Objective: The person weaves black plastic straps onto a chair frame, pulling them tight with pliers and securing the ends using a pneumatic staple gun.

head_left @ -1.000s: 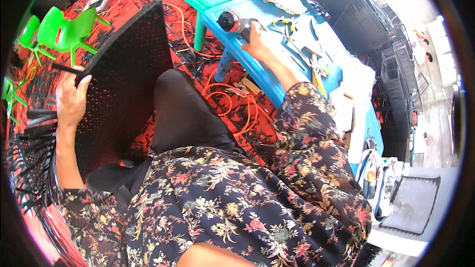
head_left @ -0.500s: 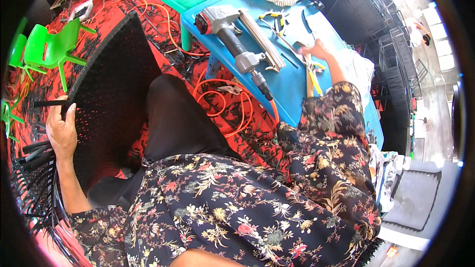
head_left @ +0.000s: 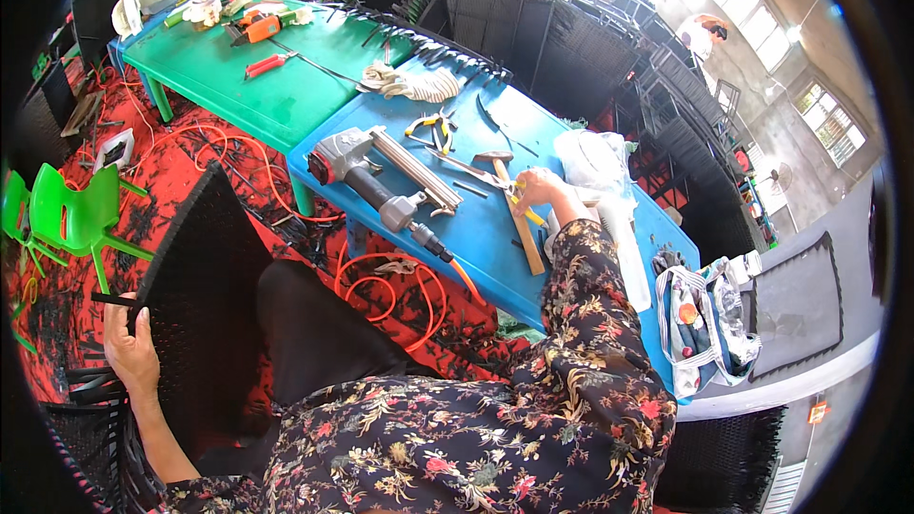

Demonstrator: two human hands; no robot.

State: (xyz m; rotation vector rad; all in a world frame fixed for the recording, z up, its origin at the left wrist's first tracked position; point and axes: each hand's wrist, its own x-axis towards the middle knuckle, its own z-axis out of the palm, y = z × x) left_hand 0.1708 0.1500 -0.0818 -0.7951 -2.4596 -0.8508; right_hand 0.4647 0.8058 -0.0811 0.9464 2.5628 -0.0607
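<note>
On the left, my left hand (head_left: 131, 350) is closed with a short black strip (head_left: 116, 301) between thumb and fingers, against the edge of a black woven panel (head_left: 205, 266). The panel stands tilted beside my knee. Over on the blue table (head_left: 486, 271), my right hand (head_left: 543, 192) has its fingers closed around the handles of long-jawed, yellow-handled snips (head_left: 473, 169). The snips lie across a wooden-handled hammer (head_left: 526, 246). Left of them rests a nail gun (head_left: 367, 181). A second pair of pliers (head_left: 436, 129), yellow and black, lies beyond the snips.
An orange air hose (head_left: 443, 309) loops from the nail gun down to the red, scrap-strewn floor. The green table (head_left: 248, 100) adjoins the blue one, with a glove (head_left: 414, 84) near their joint. A bag (head_left: 690, 324) sits at the right; a green chair (head_left: 76, 214) stands left.
My right hand has shifted from beside the hammer head onto the snips' yellow handles. My left hand keeps the strip at the panel's edge. The view has tilted up, showing more of the tables.
</note>
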